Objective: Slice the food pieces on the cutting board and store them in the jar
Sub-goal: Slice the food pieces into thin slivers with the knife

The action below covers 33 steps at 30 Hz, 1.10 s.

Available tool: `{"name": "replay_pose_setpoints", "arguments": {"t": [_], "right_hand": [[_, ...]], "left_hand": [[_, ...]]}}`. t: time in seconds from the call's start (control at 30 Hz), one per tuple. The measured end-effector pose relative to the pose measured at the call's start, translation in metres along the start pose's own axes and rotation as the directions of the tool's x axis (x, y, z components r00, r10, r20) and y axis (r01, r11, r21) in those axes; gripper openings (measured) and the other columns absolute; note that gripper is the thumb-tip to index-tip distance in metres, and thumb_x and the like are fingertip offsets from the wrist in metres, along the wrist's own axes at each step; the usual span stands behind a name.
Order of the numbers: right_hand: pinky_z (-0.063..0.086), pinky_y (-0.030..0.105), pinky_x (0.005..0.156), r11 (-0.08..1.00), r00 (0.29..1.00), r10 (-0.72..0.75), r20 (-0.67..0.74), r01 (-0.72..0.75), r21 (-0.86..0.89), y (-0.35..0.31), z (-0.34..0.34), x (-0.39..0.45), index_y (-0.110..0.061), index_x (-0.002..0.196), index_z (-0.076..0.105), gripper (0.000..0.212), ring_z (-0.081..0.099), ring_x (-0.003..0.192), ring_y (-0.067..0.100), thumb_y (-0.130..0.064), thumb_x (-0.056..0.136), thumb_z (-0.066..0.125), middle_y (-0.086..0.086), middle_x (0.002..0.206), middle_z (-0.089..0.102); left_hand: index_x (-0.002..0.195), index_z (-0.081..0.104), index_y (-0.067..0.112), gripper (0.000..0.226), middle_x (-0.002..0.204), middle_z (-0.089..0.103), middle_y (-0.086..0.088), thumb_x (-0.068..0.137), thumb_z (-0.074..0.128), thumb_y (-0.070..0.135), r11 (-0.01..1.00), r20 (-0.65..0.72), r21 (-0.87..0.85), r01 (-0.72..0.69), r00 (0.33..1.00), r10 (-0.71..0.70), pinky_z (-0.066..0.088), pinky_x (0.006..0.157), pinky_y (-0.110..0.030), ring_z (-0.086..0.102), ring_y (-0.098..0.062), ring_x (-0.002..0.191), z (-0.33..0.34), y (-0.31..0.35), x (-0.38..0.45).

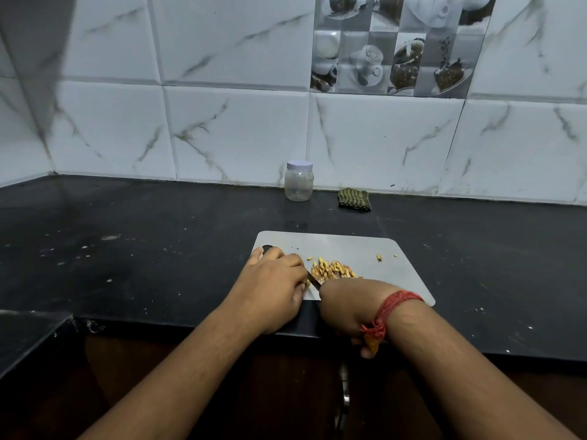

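Low in the frame, right hand (346,309) cups at the board's (403,274) near edge while left hand (273,281) grips a knife (313,282) beside sliced pieces (332,269) mid-frame; lidded jar (299,181) stands above them on the surface (143,236).

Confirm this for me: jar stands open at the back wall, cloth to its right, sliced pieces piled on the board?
Not quite: the jar is closed, its white lid on, as the head view shows. The rest holds: it stands at the back wall, cloth to its right, sliced pieces piled on the board.

Both hands reach forward: left hand (273,281) curled in a grip, right hand (346,309) curled, wrist turned down.
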State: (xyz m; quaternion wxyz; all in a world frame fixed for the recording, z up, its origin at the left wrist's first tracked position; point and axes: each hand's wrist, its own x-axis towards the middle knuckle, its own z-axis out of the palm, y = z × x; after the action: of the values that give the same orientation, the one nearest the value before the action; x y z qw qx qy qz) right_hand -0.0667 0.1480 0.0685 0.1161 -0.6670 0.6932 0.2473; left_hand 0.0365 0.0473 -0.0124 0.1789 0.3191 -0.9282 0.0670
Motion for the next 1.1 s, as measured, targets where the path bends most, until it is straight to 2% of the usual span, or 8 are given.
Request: {"name": "replay_pose_setpoints", "arguments": {"t": [0.1,0.27,0.37,0.43,0.53,0.7,0.9,1.1], "right_hand": [[0.033,0.013,0.037,0.997,0.998,-0.023,0.061,0.027,-0.067,-0.004,0.002,-0.003,-0.007,0.064,0.047,0.03,0.041,0.045,0.01,-0.01,0.09,0.063,0.001,0.063,0.041],[0.04,0.017,0.055,0.992,0.992,-0.048,0.116,0.061,-0.112,-0.005,0.009,-0.008,0.002,0.116,0.063,0.034,0.039,0.055,0.013,-0.014,0.087,0.067,0.005,0.072,0.051],[0.037,0.018,0.047,0.998,0.999,0.029,-0.018,-0.027,0.059,0.007,0.017,-0.005,-0.009,0.098,0.063,0.009,0.045,0.06,0.014,-0.013,0.094,0.056,0.0,0.068,0.047],[0.038,0.02,0.048,0.988,0.997,0.065,-0.032,-0.06,0.143,0.017,0.024,-0.005,-0.018,0.075,0.05,0.02,0.043,0.053,0.01,-0.013,0.094,0.055,-0.002,0.067,0.047],[0.045,0.024,0.04,0.931,0.994,0.108,0.034,-0.113,0.348,0.038,0.029,-0.014,-0.003,0.097,0.054,0.009,0.049,0.046,0.014,-0.008,0.096,0.047,0.01,0.077,0.06],[0.038,0.023,0.034,0.613,0.955,0.178,-0.235,0.079,0.786,0.081,0.034,-0.013,-0.008,0.099,0.045,0.014,0.04,0.029,0.019,-0.02,0.101,0.039,0.012,0.064,0.052],[0.031,0.019,0.036,-0.125,0.842,0.262,-0.471,0.514,0.849,0.1,0.051,0.023,-0.012,0.09,0.04,0.015,0.025,0.032,0.015,-0.021,0.102,0.041,0.005,0.055,0.037],[0.031,0.018,0.035,-0.276,0.758,0.396,-0.518,0.637,0.72,0.099,0.064,0.041,-0.013,0.097,0.039,0.009,0.025,0.032,0.014,-0.021,0.103,0.04,0.003,0.055,0.037]], "left_hand": [[0.115,0.066,0.03,0.03,0.12,0.057,0.018,0.101,0.04,0.037,1.0,0.006,0.006,0.007,1.0,-0.007,0.029,0.113,-0.043,0.043,-0.011,0.116,0.0,0.001,0.0],[0.114,0.066,0.032,0.028,0.118,0.059,0.019,0.101,0.042,0.036,0.999,-0.014,-0.037,0.028,0.999,-0.029,0.029,0.115,-0.042,0.041,-0.009,0.114,0.001,0.0,-0.002],[0.116,0.066,0.032,0.028,0.118,0.058,0.02,0.101,0.042,0.037,0.998,-0.015,-0.049,0.027,1.0,-0.027,0.027,0.116,-0.041,0.04,-0.009,0.116,0.0,0.0,-0.002],[0.115,0.066,0.033,0.028,0.118,0.058,0.02,0.101,0.042,0.037,0.998,-0.021,-0.058,0.021,1.0,-0.022,0.026,0.116,-0.04,0.04,-0.008,0.116,0.0,0.0,-0.002],[0.115,0.067,0.032,0.029,0.118,0.058,0.02,0.101,0.042,0.037,0.997,-0.046,-0.074,0.008,0.999,-0.012,0.024,0.116,-0.036,0.041,-0.008,0.115,0.001,0.0,-0.005],[0.12,0.066,0.033,0.031,0.12,0.058,0.021,0.101,0.043,0.04,0.994,-0.052,-0.105,-0.013,0.999,0.007,0.02,0.118,-0.037,0.041,-0.008,0.117,0.004,-0.001,-0.007],[0.134,0.059,0.035,0.036,0.138,0.051,0.026,0.103,0.041,0.039,0.985,0.036,-0.171,-0.029,0.999,0.035,-0.004,0.124,-0.042,0.028,-0.003,0.135,-0.001,0.001,-0.004],[0.124,0.063,0.036,0.03,0.129,0.055,0.024,0.099,0.047,0.038,0.972,-0.122,-0.226,0.06,0.988,-0.09,0.005,0.124,-0.047,0.037,-0.006,0.13,0.007,-0.005,-0.007]]}}
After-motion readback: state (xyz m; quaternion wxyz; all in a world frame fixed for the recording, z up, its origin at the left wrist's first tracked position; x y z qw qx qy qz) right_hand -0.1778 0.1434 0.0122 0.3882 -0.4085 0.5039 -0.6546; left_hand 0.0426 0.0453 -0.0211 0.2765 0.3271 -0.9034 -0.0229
